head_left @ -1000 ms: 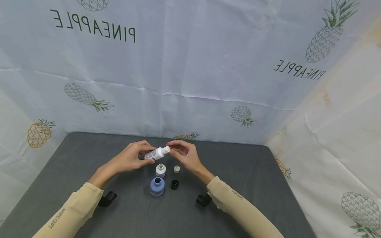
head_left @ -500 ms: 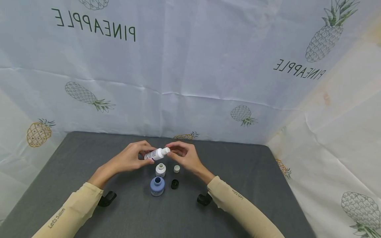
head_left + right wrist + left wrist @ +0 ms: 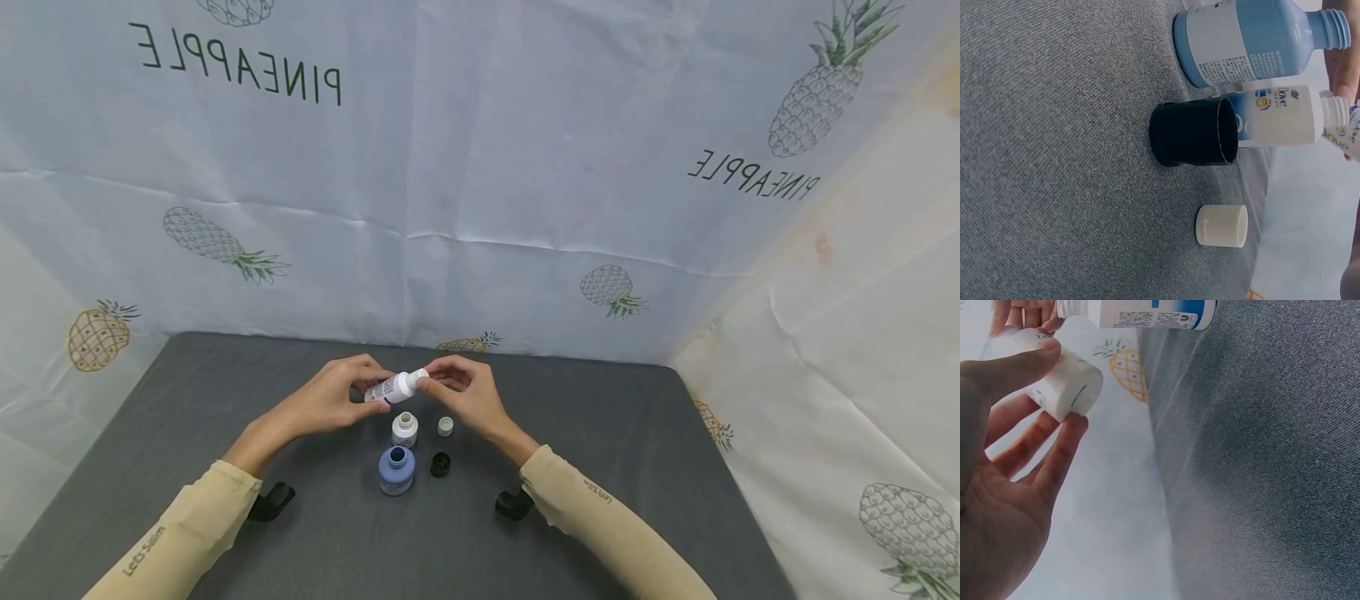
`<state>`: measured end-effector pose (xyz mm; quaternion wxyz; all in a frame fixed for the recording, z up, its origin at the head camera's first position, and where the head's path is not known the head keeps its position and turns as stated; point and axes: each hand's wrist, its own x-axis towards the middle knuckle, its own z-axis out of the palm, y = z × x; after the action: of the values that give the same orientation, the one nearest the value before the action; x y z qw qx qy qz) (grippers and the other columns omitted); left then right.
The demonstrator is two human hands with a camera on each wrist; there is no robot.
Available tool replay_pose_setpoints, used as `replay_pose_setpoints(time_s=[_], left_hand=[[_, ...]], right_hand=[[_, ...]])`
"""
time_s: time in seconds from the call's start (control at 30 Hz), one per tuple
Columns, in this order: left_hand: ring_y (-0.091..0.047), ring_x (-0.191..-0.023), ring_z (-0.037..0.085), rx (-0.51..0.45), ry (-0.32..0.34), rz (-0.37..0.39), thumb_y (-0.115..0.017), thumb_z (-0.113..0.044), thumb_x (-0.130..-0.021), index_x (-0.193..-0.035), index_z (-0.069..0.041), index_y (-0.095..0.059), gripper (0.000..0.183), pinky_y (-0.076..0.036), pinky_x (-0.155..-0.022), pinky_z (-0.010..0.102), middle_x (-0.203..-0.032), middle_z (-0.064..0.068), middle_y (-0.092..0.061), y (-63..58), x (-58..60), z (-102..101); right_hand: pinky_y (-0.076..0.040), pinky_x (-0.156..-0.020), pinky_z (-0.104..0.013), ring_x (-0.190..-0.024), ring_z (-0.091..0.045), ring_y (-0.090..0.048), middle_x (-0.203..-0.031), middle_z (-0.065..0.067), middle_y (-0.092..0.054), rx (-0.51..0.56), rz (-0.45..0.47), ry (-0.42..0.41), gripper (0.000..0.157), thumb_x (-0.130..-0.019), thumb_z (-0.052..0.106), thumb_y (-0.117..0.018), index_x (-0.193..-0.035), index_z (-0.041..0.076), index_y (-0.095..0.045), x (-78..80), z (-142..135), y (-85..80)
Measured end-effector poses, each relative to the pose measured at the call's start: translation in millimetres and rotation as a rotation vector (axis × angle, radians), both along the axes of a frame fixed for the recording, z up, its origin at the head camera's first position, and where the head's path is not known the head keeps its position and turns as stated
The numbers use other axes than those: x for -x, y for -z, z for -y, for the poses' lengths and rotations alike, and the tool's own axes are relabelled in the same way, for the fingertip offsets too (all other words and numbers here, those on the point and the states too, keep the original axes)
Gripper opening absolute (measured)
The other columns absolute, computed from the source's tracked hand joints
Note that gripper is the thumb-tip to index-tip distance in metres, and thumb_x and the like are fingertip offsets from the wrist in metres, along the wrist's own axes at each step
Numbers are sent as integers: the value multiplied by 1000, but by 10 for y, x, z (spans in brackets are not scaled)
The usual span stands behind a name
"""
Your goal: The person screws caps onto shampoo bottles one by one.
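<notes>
In the head view my left hand (image 3: 337,396) holds a small white bottle (image 3: 386,389), tilted with its capped end toward the right. Thumb and fingertips grip the bottle's body, and the left wrist view shows its round base (image 3: 1085,394) facing out. My right hand (image 3: 474,393) pinches the white cap (image 3: 415,377) at the bottle's other end, partly covering it. Below the hands, an uncapped white bottle (image 3: 405,431) stands upright, with an uncapped blue bottle (image 3: 396,475) just nearer to me.
To the right of the standing bottles, a loose white cap (image 3: 446,427) and a black cap (image 3: 440,465) lie on the dark grey table (image 3: 600,467). Behind the table hangs a pineapple-print cloth (image 3: 510,183).
My right thumb and fingers have shifted slightly on the cap, with the thumb now across its near side. The left hand and the bottle stay nearly still, as do the standing bottles.
</notes>
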<state>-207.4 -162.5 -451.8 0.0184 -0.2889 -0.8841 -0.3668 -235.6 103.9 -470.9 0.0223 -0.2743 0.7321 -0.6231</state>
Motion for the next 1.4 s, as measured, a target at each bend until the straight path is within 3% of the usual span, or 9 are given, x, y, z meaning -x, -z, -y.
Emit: replay_pose_setpoints(time_s=[0.33,0.63,0.8,1.03,1.17,1.4], left_hand=[[-68,-90,10,-3,0,-3,-88,-11,-91,-130,0,-77,41,-67,-80,40,-109,5,-74,-10,-11,-13],[-68,-91,11,1,-7,14,-87,-12,-92,-130,0,-77,41,-67,-82,41,-110,5,-74,-4,-22,-1],[-69,-91,11,-10,-4,13,-87,-10,-91,-130,0,-77,41,-68,-84,45,-110,5,-74,3,-21,20],[-71,-92,13,-7,7,15,-87,-12,-92,-132,0,-76,43,-67,-84,50,-111,7,-75,-7,-18,28],[-71,-93,13,-1,9,14,-88,-13,-92,-132,0,-76,43,-68,-83,45,-111,7,-75,-27,-27,25],[-70,-93,14,3,18,26,-88,-15,-92,-132,0,-76,44,-67,-84,47,-112,7,-74,-46,-33,21]], right_hand=[[-66,-88,-22,-94,3,-73,-116,-30,-74,-8,24,26,24,-99,12,-80,-115,-6,-74,-21,23,-10],[-66,-89,-24,-95,2,-73,-116,-30,-74,-12,32,27,23,-99,9,-79,-116,-6,-74,-41,29,-13],[-64,-102,-27,-107,2,-73,-127,-33,-71,35,30,-37,31,-99,6,-78,-125,-9,-71,-47,5,-15],[-61,-110,-37,-124,-9,-72,-134,-34,-68,29,-97,-159,35,-98,-7,-73,-133,-10,-68,-1,-77,-16],[-63,-108,-38,-121,-16,-74,-132,-32,-70,6,-116,-167,33,-98,-8,-73,-131,-9,-70,17,-93,-32],[-64,-104,-38,-111,-7,-74,-128,-29,-71,-33,-93,-157,31,-98,-6,-74,-130,-7,-71,12,-101,-52]])
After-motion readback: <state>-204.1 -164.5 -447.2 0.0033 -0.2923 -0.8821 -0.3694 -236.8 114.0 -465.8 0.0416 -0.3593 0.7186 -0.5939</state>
